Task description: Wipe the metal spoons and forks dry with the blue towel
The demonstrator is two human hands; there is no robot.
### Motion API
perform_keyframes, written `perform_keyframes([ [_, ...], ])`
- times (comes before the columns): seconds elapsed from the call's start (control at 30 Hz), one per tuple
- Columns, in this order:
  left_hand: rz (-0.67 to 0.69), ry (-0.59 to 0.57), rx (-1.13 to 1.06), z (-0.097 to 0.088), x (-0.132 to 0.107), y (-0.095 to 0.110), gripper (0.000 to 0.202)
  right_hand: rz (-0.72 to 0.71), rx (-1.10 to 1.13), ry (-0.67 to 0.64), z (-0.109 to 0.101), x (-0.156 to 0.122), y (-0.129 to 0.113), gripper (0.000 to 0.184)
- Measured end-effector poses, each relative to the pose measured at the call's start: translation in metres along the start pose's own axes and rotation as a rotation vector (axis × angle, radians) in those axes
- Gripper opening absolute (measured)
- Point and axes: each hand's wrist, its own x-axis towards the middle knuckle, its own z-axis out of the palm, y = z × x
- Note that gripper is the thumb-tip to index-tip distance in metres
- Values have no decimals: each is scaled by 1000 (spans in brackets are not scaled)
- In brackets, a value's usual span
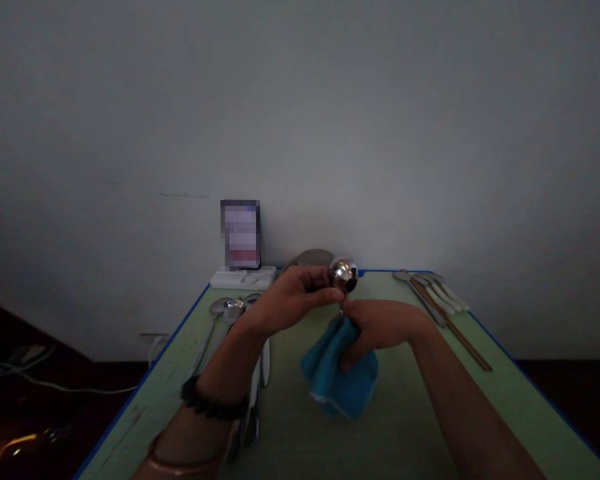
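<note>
My left hand point(293, 297) pinches the rim of a shiny metal ladle bowl point(343, 273), held up over the green table point(405, 413). My right hand point(380, 323) is closed around a blue cloth point(337, 377) and the ladle's handle just under the bowl; most of the handle is hidden by the cloth and fingers. Both hands meet near the table's middle, a little above its surface.
Several metal spoons point(225, 310) lie at the left, partly under my left forearm. More spoons and chopsticks point(443, 300) lie at the back right. A phone on a white stand point(241, 267) and a round lid point(313, 258) sit at the far edge against the wall.
</note>
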Motion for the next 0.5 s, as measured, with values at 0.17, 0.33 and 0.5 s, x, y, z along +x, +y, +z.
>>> perform_keyframes([
  [0.17, 0, 5, 0, 0, -1, 0, 8, -2, 8, -34, 1, 0, 5, 36],
  [0.33, -4, 19, 7, -1, -2, 0, 7, -28, 56, 9, 0, -2, 3, 34],
  [0.5, -7, 22, 15, -1, -1, 1, 7, -57, 117, 84, -1, -5, -2, 30],
])
